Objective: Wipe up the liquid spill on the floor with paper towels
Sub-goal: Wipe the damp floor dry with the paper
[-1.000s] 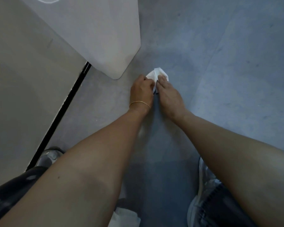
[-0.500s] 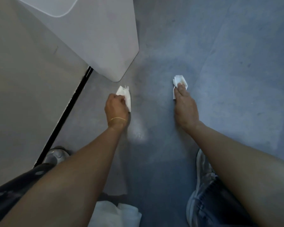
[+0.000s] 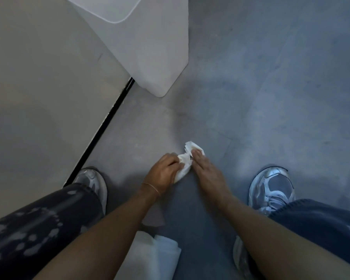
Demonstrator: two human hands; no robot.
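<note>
arms: bare to past the elbow, no sleeves showing
left wrist: thin gold bracelet [image 3: 151, 188]
trousers: dark denim [image 3: 38, 225], pale bleached spots on the left leg, a pale patch on the right leg
shoes: silver-grey sneakers [image 3: 272, 187], mesh panels, white laces on the right one

Your left hand [image 3: 163, 171] is curling its fingers closed; your right hand [image 3: 207, 173] is pressing flat, fingers extended, both arms reaching down.

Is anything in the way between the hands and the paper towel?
No. Both hands are already on the paper towel: the left hand grips its near end and the right hand presses flat on its far end, against the floor.
</note>
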